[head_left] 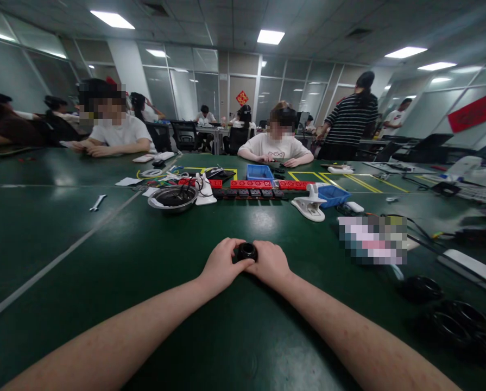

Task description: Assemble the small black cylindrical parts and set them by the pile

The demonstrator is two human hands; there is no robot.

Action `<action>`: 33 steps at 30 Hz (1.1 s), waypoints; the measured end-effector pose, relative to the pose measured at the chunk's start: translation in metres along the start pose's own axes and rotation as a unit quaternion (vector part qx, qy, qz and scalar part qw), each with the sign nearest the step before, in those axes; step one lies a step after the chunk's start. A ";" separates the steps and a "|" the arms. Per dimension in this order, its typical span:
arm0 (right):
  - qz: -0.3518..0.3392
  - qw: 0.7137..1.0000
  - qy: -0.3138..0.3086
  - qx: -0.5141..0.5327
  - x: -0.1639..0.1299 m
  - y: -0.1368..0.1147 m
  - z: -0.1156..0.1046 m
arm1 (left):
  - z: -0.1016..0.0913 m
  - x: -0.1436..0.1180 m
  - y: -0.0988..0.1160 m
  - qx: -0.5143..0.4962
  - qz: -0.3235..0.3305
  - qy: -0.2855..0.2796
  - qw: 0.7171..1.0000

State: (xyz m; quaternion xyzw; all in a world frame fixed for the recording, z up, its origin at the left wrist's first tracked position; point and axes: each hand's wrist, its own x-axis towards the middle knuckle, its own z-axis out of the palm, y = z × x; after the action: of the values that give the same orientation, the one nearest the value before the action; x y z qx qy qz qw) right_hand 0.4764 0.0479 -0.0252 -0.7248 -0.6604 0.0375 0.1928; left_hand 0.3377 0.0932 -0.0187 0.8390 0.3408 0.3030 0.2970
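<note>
Both my hands meet over the green table [177, 331], around a small glossy black ring-shaped part [247, 251] with a dark round hole facing up. My left hand [225, 260] curls about its left side, with the thumb across the near side. On the other side, the fingers of my right hand [270, 262] are closed against the part. Its lower portion is hidden by my hands. Several larger glossy black rings [450, 326] lie at the right, blurred.
Ahead stand a metal bowl [172, 200] with black items, a white clip base [310, 205], red power strips [251, 184] and blue trays [260, 172]. A wrench [98, 203] lies left. Cables and a white bar [473, 270] are on the right. People [275, 146] sit across the table.
</note>
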 end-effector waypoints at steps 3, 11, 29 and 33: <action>-0.056 0.996 -0.005 0.071 0.001 0.004 -0.001 | -0.005 0.003 -0.003 -0.010 0.023 -0.029 0.999; -0.129 0.905 -0.223 0.339 0.010 0.024 -0.019 | -0.014 0.011 -0.012 -0.094 0.038 -0.153 0.983; -0.131 0.894 -0.245 0.352 0.011 0.024 -0.023 | -0.010 0.009 -0.014 -0.109 0.042 -0.147 0.982; -0.133 0.898 -0.247 0.339 0.012 0.024 -0.024 | -0.011 0.009 -0.014 -0.106 0.042 -0.149 0.982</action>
State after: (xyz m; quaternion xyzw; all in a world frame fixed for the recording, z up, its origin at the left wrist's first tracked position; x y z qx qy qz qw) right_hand 0.5080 0.0524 -0.0082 -0.4888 -0.7242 0.4107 0.2607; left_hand 0.3301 0.1118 -0.0192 0.8518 0.2234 0.2211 0.4192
